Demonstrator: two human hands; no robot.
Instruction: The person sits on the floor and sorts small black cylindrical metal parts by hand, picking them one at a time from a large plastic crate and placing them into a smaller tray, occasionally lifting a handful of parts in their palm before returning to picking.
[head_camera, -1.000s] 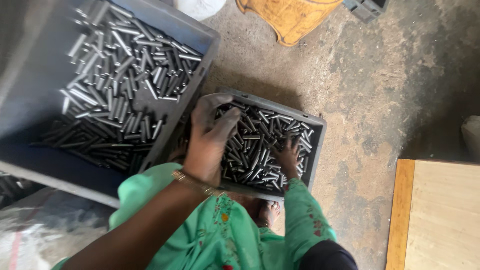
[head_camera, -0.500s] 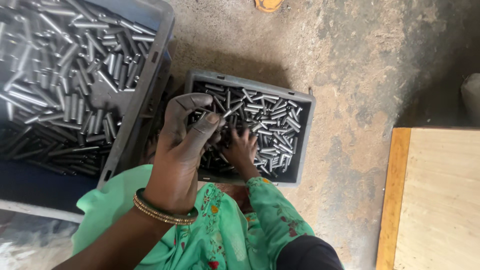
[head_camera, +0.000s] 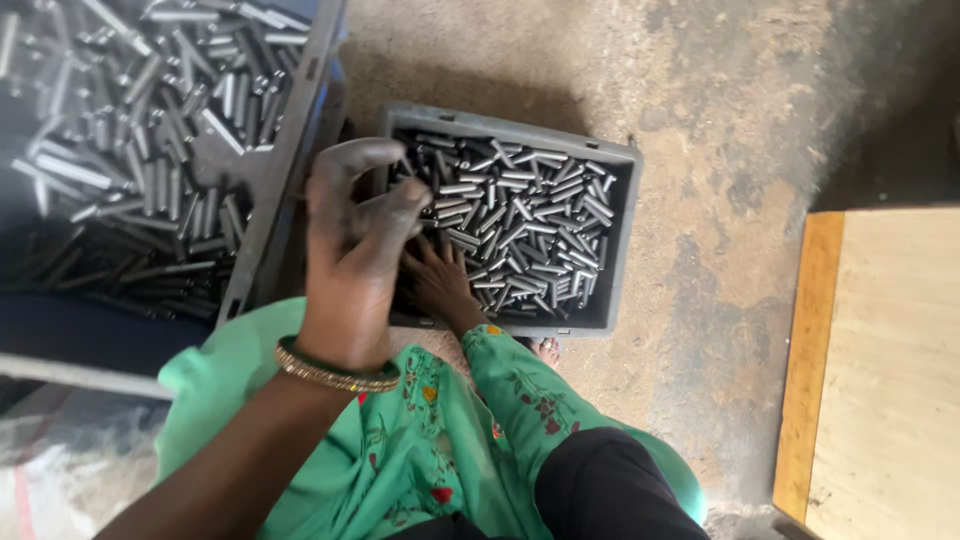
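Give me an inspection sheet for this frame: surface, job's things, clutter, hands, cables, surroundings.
Surface: bare, stained concrete floor.
Job's things: small grey crate on the floor, full of short metal pins; large grey crate beside it holds more pins, loosely spread.
Clutter: clear plastic sheet at lower left.
Hands: left hand dark with grime, raised over the small crate's left edge, fingers curled; whether it holds pins cannot be told. Right hand lower down, inside the small crate among the pins.
Cables: nothing seen.
Surroundings: pale wooden board at right; green floral clothing, bangles on the left wrist.
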